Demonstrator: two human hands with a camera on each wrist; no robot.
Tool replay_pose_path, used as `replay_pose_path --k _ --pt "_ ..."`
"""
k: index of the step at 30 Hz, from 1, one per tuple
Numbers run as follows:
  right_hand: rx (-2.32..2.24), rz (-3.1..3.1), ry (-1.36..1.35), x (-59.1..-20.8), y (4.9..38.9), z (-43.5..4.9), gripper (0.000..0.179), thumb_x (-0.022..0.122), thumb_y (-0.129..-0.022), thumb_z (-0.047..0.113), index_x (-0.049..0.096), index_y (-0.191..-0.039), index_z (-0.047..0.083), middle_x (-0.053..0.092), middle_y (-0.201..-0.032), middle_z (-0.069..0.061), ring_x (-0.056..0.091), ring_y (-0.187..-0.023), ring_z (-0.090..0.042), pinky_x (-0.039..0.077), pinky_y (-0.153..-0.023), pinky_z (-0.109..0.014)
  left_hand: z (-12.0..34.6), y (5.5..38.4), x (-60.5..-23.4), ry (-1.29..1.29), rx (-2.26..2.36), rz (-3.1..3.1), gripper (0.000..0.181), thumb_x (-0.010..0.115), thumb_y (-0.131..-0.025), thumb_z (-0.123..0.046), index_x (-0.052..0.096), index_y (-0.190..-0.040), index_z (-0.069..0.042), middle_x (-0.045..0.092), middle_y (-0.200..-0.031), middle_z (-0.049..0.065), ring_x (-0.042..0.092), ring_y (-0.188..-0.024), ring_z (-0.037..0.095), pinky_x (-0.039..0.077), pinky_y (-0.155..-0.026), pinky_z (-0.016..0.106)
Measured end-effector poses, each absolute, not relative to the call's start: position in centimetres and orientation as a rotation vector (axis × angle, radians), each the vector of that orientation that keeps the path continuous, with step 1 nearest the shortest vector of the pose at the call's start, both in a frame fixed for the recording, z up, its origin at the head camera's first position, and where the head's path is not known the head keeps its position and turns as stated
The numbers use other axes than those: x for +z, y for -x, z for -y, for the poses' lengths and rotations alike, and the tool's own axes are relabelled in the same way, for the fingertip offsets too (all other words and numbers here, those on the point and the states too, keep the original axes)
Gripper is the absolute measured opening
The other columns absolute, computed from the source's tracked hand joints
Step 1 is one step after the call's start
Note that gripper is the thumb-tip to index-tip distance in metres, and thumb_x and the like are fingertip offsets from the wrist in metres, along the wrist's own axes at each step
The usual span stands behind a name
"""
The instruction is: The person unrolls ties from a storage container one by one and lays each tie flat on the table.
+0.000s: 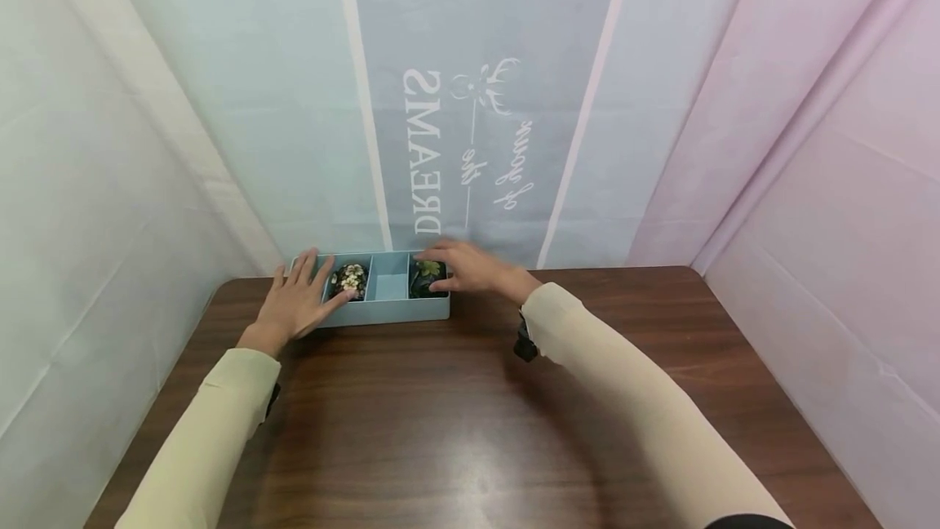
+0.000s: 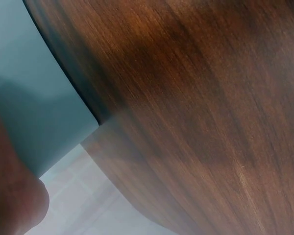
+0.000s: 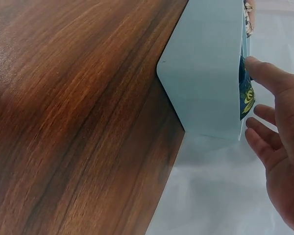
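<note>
A pale blue divided box [image 1: 389, 313] stands at the table's far edge. My left hand [image 1: 294, 300] lies with spread fingers over its left end, thumb beside a dark bundle with cream flowers [image 1: 349, 279]; what lies beneath the palm is hidden. In the right compartment sits a dark blue bundle with yellow-green flowers [image 3: 246, 93], seemingly cloth. My right hand [image 1: 470, 266] reaches over that end, its thumb and fingers parted around the bundle. In the right wrist view, a fingertip of the right hand [image 3: 289, 127] touches the bundle. Only part of the left hand [image 2: 17, 191] shows in the left wrist view.
The brown wooden table [image 1: 411, 423] has rounded far corners. Right behind the box hangs a pale blue cloth [image 1: 477, 15] with mirrored lettering. White and pinkish curtains [image 1: 830, 211] close in the sides.
</note>
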State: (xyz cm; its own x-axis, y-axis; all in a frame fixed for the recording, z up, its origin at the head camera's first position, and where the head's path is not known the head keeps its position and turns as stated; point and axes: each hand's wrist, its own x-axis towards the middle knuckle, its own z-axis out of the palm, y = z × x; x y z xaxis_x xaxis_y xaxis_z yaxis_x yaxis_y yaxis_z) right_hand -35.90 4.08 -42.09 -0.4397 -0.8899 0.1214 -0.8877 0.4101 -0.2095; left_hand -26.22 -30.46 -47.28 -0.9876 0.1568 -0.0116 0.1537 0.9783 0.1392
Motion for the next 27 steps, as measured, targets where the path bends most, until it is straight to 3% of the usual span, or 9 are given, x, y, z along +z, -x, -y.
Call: replay_pose_path --k 18,27 --pt "-0.363 -2.623 1.578 -42.3 36.2 -2.6 0.046 0.080 -0.098 0.025 0.070 -0.141 0.012 0.061 -0.148 -0.016 0.055 -0.141 -0.031 0.046 -0.117 -0.043 30.4 26.3 -46.7 -0.240 0.188 -3.107 0.097 0.029 -0.105 -0.076 0.010 -0.171 -0.008 -0.003 -0.175 0.028 0.000 -0.162 0.047 -0.004 -0.126 0.071" --pt "-0.383 -2.621 1.602 -43.2 36.4 -2.7 0.040 0.081 -0.097 0.023 0.074 -0.134 0.011 0.065 -0.140 -0.015 0.061 -0.132 -0.030 0.052 -0.110 -0.041 30.4 26.1 -47.3 -0.235 0.212 -3.100 0.099 0.030 -0.104 -0.077 0.009 -0.171 -0.008 -0.004 -0.175 0.027 -0.002 -0.162 0.047 -0.006 -0.125 0.071"
